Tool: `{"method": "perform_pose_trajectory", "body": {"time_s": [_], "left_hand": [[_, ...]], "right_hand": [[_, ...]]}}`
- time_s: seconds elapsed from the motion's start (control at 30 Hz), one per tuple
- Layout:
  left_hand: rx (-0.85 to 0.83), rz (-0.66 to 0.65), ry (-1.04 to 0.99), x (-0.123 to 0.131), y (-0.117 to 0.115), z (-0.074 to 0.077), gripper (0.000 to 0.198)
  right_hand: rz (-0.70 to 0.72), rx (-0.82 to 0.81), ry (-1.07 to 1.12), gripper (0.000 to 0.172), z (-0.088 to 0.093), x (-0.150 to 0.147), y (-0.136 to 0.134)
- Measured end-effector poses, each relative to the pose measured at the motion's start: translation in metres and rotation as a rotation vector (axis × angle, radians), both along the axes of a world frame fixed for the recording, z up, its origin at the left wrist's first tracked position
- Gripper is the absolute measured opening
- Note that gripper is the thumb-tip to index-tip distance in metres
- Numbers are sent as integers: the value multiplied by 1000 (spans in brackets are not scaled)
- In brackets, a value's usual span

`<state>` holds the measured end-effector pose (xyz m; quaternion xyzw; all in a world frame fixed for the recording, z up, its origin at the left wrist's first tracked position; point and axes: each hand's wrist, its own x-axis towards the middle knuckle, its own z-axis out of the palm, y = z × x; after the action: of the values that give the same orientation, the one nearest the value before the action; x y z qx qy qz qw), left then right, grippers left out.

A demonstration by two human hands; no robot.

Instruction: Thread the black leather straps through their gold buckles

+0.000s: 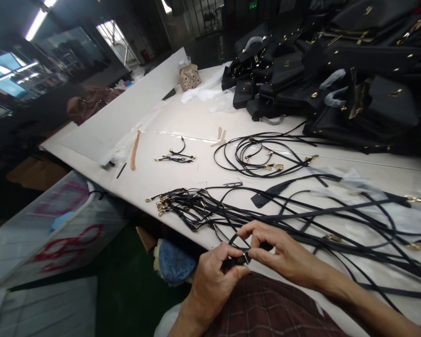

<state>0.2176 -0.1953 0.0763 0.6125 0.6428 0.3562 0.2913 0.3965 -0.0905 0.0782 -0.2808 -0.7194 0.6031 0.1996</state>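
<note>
Close to my body, my left hand (215, 276) pinches a black strap (237, 262) that carries a small gold buckle (246, 257). My right hand (272, 250) grips the same strap just right of the buckle, thumb and fingers closed on it. A loop of the strap rises between the two hands. Beyond them lies a long bundle of thin black straps (228, 213), its gold clasps (163, 203) gathered at the left end. More straps (252, 159) lie coiled farther back. A few short straps with gold hooks (177, 158) rest to the left.
Black handbags (287, 70) with gold fittings are heaped at the back right of the white table (175, 121). Small snips (233, 184) lie mid-table. A white board (126, 107) stands along the left side. Below the table edge is a blue-topped stool (177, 261).
</note>
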Motion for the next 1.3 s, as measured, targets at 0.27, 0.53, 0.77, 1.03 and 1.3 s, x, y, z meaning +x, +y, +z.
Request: {"method": "perform_pose_trajectory", "body": {"time_s": [0.27,0.53,0.77,1.03,1.3], "left_hand": [[-136,18,-42,-1,6,6,22],[-194,81,-123,4,6,7,17],[-66,45,-17,6,5,6,12],[-188,93,-106,7,6,13,14],[-246,84,-217,3,-2,6,15]], "right_hand": [[23,-305,151,26,-33,-2,-4],[-41,-336,153,28,-31,3,-4],[-153,-379,213,34,-36,-10,-21],[28,-193,108,14,-14,7,-10],[-93,-213,149,18,-12,-2,-28]]}}
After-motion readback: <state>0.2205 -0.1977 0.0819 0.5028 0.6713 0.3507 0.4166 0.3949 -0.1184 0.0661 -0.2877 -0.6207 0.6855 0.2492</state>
